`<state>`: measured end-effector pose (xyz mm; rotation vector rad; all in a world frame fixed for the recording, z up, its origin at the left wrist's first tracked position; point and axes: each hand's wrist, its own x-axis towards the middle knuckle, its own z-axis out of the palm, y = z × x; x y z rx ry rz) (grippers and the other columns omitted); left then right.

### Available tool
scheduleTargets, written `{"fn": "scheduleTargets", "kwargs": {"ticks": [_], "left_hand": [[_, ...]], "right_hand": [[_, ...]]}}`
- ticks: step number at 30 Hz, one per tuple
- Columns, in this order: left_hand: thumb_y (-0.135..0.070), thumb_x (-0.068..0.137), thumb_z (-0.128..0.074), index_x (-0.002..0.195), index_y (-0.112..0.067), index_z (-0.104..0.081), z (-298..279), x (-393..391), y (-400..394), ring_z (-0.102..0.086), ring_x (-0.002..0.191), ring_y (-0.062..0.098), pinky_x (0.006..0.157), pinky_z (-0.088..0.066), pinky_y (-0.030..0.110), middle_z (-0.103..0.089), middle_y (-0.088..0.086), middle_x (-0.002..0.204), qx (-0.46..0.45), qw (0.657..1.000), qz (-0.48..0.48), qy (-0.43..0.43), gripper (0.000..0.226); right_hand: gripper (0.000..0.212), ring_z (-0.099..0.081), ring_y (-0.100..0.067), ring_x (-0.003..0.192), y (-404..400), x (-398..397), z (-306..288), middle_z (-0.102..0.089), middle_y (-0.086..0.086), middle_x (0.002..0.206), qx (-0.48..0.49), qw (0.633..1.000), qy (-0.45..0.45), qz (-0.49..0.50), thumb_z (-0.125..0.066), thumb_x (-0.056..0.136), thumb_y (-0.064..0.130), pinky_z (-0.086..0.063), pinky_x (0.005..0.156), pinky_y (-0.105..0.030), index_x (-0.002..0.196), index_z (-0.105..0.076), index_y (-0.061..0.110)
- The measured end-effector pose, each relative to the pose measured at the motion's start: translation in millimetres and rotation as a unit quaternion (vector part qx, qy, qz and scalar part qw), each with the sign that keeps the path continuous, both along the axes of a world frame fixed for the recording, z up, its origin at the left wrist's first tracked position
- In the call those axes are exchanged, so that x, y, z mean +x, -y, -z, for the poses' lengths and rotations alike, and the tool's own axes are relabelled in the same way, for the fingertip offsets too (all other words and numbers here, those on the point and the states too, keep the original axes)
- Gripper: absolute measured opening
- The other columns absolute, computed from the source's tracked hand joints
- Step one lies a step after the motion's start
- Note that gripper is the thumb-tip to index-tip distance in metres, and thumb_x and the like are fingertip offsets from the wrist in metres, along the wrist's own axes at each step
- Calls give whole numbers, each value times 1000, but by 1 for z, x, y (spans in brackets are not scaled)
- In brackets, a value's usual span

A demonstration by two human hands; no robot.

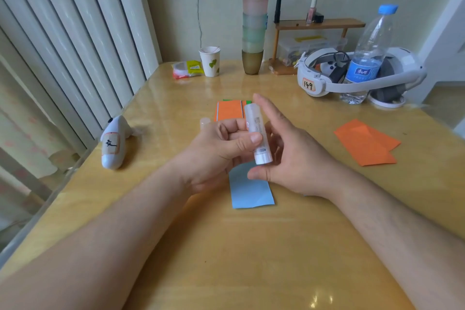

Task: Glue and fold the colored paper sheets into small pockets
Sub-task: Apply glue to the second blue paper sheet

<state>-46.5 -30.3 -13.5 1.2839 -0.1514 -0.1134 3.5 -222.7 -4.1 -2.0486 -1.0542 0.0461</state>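
left hand (pixel 221 143) grips a glue stick (pixel 256 133) over a blue sheet (pixel 251 191) on the table (pixel 251 246), right hand (pixel 292 153) spread just beside it. orange stack (pixel 230 111) behind, folded orange pieces (pixel 364 143) off right.

Home room, table corner: curtains (pixel 63 45) left of the left hand (pixel 216 148); beyond it, paper cup (pixel 210 61), stacked cups (pixel 255 20), small cosmetics shelf (pixel 319 24); water bottle (pixel 367 55) beyond the right hand (pixel 297 153).

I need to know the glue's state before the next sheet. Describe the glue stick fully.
The glue stick is a white plastic tube with a printed label and a translucent cap on its far end. It is held tilted above the blue paper sheet. The left hand grips its middle, thumb on top; the right hand touches its near end.
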Motion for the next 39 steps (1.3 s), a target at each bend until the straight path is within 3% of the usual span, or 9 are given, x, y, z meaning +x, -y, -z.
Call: {"fn": "scheduleTargets", "kwargs": {"ticks": [6, 9, 12, 16, 23, 25, 29, 34, 39], "left_hand": [[-9, 91, -69, 121, 8, -64, -4, -1, -3, -74, 105, 28, 91, -58, 31, -75, 20, 112, -59, 998, -33, 19, 34], [-4, 89, -69, 115, 2, -67, -1, -1, -2, -71, 109, 37, 95, -58, 38, -71, 27, 117, -43, 997, -49, 42, 27], [-3, 92, -68, 123, 10, -61, 2, 2, -1, -65, 113, 48, 104, -53, 52, -65, 35, 125, -14, 997, -39, 65, 34], [4, 87, -70, 115, 2, -63, 0, 2, 0, -69, 88, 21, 82, -55, 27, -74, 9, 98, -18, 996, -34, 85, 29], [9, 79, -78, 124, -7, -59, -1, 6, -13, -66, 88, 20, 85, -55, 30, -72, 4, 100, 32, 994, -46, 92, 51], [5, 80, -79, 113, -17, -62, 1, 9, -31, -60, 80, 14, 79, -54, 33, -68, -2, 95, 215, 965, -120, 91, 43], [-36, 82, -87, 93, -29, -65, 5, 7, -51, -53, 70, -1, 69, -46, 19, -62, -14, 85, 536, 834, -111, 69, 25], [-65, 70, -85, 75, -31, -59, 8, 9, -51, -52, 76, 1, 61, -38, 20, -59, -11, 80, 637, 762, -82, 78, 43], [-80, 68, -75, 72, -30, -54, 9, 8, -54, -51, 87, 10, 74, -48, 34, -58, -7, 85, 674, 731, -84, 65, 54]], "right_hand": [[132, -70, -28, 76, -3, 2, 5, -68, 4, 94, 150, 987, -24, 50, -97, 71, 26, -60, 78, -45, 144, -1, 78], [93, -70, -24, 76, -3, 1, 6, -72, 3, 90, 172, 980, -99, 28, -89, 76, 50, -58, 79, -43, 145, -29, 67], [49, -62, -16, 64, -5, -3, 4, -72, 2, 76, 201, 962, -187, 14, -78, 82, 47, -52, 68, -35, 127, -64, 34], [52, -59, -14, 65, -8, -2, 1, -65, -5, 80, 322, 848, -415, -66, -95, 63, 49, -51, 61, -24, 105, -77, 24], [26, -43, -6, 58, -20, -2, -9, -50, 3, 70, 402, 713, -570, -66, -86, 67, 26, -32, 49, -13, 90, -75, 22], [17, -36, -6, 57, -14, 10, -13, -40, 4, 69, 436, 685, -584, -3, -78, 76, 24, -26, 46, -13, 89, -68, 21], [23, -34, -8, 56, -3, 22, -12, -35, 5, 69, 439, 674, -591, 59, -64, 90, 46, -22, 44, -17, 90, -67, 23], [46, -34, -6, 52, -15, 22, -6, -31, 7, 66, 391, 697, -593, 93, -67, 86, 67, -24, 39, -17, 87, -51, 24], [31, -35, -3, 49, -21, 26, -19, -40, 7, 62, 393, 711, -574, 100, -74, 91, 34, -22, 41, -14, 82, -46, 22]]}}
